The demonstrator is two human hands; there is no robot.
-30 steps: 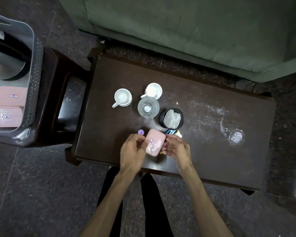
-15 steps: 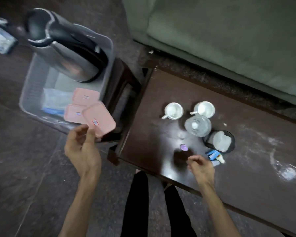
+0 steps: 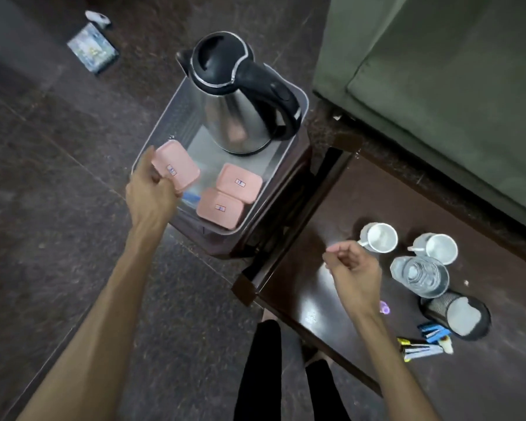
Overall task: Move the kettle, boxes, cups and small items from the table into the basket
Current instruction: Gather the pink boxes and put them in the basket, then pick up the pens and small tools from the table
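Note:
My left hand (image 3: 151, 194) grips a pink box (image 3: 176, 167) over the near left part of the grey basket (image 3: 298, 95). Inside the basket stand a steel kettle with a black lid (image 3: 237, 98) and two more pink boxes (image 3: 240, 183) (image 3: 220, 208). My right hand (image 3: 354, 275) hovers loosely curled over the dark table (image 3: 331, 208), holding nothing. On the table are two white cups (image 3: 378, 237) (image 3: 439, 248), a glass jar (image 3: 419, 276), a black mesh cup (image 3: 459, 314), a small purple item (image 3: 384, 307) and a few small packets (image 3: 422, 344).
The basket rests on a dark stool (image 3: 274, 214) left of the table. A green sofa (image 3: 438, 86) stands behind the table. A small packet (image 3: 91, 50) lies on the dark stone floor at far left. My legs (image 3: 261, 375) are at the table's near edge.
My left hand carried the pink box from the table leftward to above the basket. My right hand let go of it and lifted off the table. The view swung left.

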